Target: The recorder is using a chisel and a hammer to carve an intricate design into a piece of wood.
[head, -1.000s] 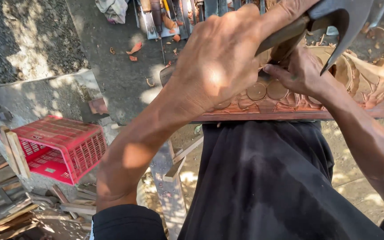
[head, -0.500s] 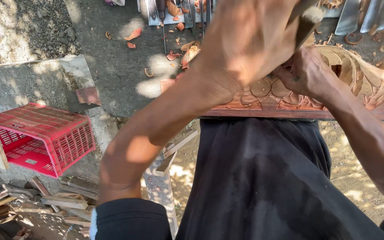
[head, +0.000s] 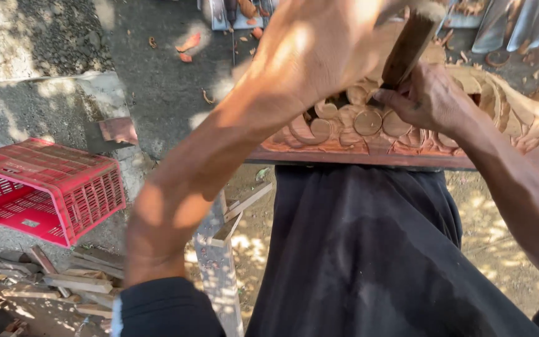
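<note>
Reddish-brown carved wooden panel [head: 407,134] with round floral relief lies across the person's lap edge. Left hand [head: 325,43] is closed around a wooden mallet handle [head: 410,43] above it; right hand [head: 428,100] pinches a mostly hidden tool against the carving. Red plastic crate [head: 51,187] sits left.

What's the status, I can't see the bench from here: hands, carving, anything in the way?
Left hand gripping mallet handle. Right hand on the carving, its grip hidden. Nothing blocking.

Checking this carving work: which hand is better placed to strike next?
Probably left: the left hand is raised gripping the wooden handle; the right hand rests on the carved wooden panel.
</note>
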